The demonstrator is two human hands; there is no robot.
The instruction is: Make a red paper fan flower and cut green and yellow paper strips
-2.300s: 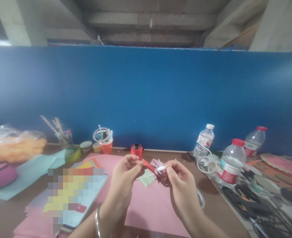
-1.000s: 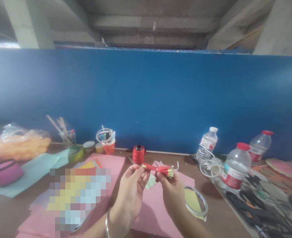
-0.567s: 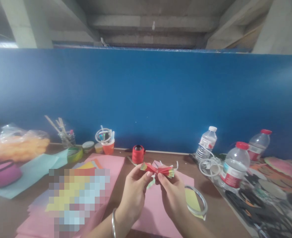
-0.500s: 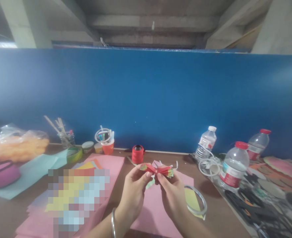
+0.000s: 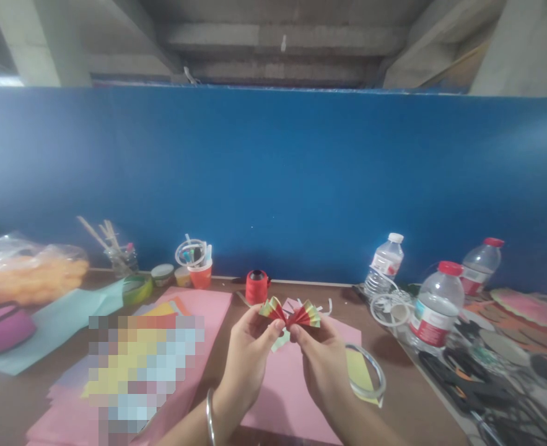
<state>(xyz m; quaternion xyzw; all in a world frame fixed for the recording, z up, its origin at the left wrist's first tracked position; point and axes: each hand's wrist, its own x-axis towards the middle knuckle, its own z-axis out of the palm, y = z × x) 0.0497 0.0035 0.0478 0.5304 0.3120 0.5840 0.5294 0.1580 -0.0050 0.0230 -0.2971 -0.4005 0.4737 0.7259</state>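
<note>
Bangle (image 5: 208, 418) on the left wrist sits nearest to me, at the bottom edge of the view. Just past it the left hand (image 5: 248, 362) and the right hand (image 5: 322, 365) are raised side by side over a pink sheet (image 5: 277, 402) that lies on the brown table (image 5: 4, 402). Both hands are closed in a narrow pinch on a small pleated paper fan (image 5: 290, 313). I see the thumb and fingertips of each hand meeting at its waist, so that a red and yellow half spreads out to either side. The fan is held clear of the table, in the middle of the scene.

To the right of the right hand, a thin ring (image 5: 381, 375) lies flat, partly on the pink sheet. Further back, a red spool (image 5: 256, 286) stands just behind the fan. To the left of it are an orange cup (image 5: 200, 274) full of pens and a jar of sticks (image 5: 118, 257). Far left I make out a clear bag (image 5: 26, 272) of something orange, too blurred to name. On the right stand three water bottles (image 5: 433, 306), well apart from the hands. A blue wall (image 5: 273, 179) closes off the far side.
</note>
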